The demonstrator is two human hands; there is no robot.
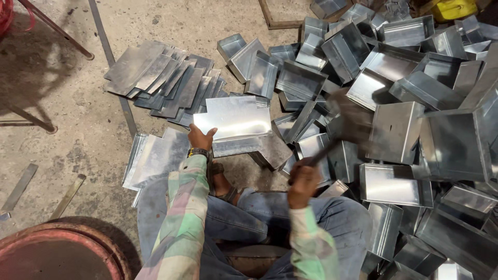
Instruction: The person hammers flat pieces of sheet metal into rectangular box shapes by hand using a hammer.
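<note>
Flat sheets [161, 80] left, folded trays [410, 88] piled right w/ floor [62, 150] under.

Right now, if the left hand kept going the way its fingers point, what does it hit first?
The left hand already grips the flat metal sheet. Straight on, up-frame, it would likely meet the stack of flat sheets, though depth is unclear.
</note>
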